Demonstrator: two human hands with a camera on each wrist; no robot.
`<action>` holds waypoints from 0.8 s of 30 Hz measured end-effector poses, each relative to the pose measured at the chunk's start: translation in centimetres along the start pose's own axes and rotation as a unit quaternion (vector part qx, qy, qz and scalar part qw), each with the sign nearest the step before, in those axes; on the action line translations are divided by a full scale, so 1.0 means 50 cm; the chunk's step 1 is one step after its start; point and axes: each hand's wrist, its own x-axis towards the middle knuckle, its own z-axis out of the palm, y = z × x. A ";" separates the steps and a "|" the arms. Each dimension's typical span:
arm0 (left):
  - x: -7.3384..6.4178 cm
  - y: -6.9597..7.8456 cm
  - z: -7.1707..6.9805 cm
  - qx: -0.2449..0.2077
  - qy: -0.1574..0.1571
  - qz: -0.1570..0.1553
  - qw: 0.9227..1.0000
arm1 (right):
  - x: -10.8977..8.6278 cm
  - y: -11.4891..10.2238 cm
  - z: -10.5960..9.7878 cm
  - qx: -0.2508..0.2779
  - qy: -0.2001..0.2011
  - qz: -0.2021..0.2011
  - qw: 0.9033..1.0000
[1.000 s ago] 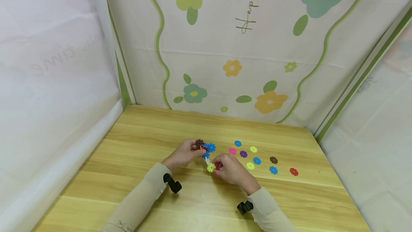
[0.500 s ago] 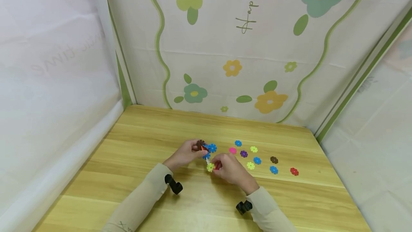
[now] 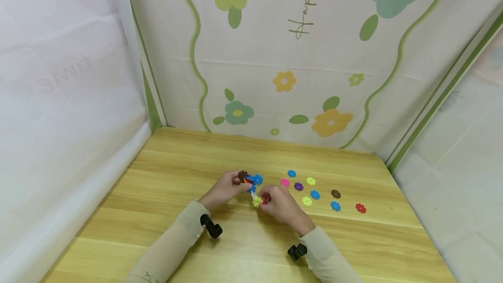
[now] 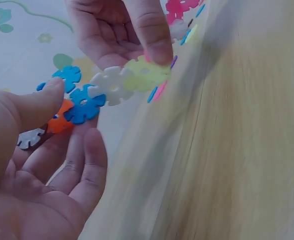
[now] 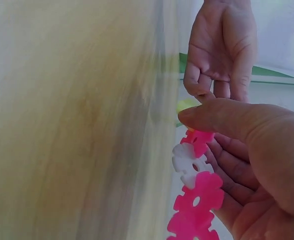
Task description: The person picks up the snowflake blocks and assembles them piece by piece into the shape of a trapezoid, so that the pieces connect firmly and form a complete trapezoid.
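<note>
A chain of flower-shaped interlocking discs runs between my two hands above the table. My left hand (image 3: 225, 190) pinches its blue and orange part, thumb on top; a blue disc (image 4: 84, 104), an orange disc (image 4: 61, 117) and a white disc (image 4: 112, 86) show in the left wrist view. At the yellow disc (image 3: 257, 201), my right hand (image 3: 282, 204) pinches the chain between thumb and fingers. Past that grip, a pink disc (image 5: 199, 192) and a white disc (image 5: 187, 162) hang along the right palm. A brown disc (image 3: 243, 175) stands by the left fingertips.
Several loose discs lie on the wooden table (image 3: 188, 156) right of my hands, among them a purple disc (image 3: 298, 186), a brown disc (image 3: 335, 194) and a red disc (image 3: 360, 208). A white flowered cloth (image 3: 251, 51) hangs behind the table, with more cloth on both sides.
Both hands keep their grips on the chain and stay almost in place. The yellow disc sits slightly higher in the head view; the whole view has shifted a little.
</note>
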 end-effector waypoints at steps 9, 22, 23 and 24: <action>0.007 -0.003 -0.001 0.022 -0.022 -0.013 0.999 | -0.002 0.018 -0.005 -0.008 -0.047 -0.001 0.999; 0.018 0.002 0.002 0.013 -0.045 -0.010 0.999 | 0.000 0.033 -0.031 0.040 -0.036 0.024 0.998; 0.019 0.002 0.002 0.013 -0.046 -0.008 0.999 | 0.003 0.031 -0.036 0.045 -0.026 0.028 0.998; 0.020 0.002 0.001 0.012 -0.048 -0.007 0.999 | 0.006 0.030 -0.040 0.047 -0.016 0.033 0.998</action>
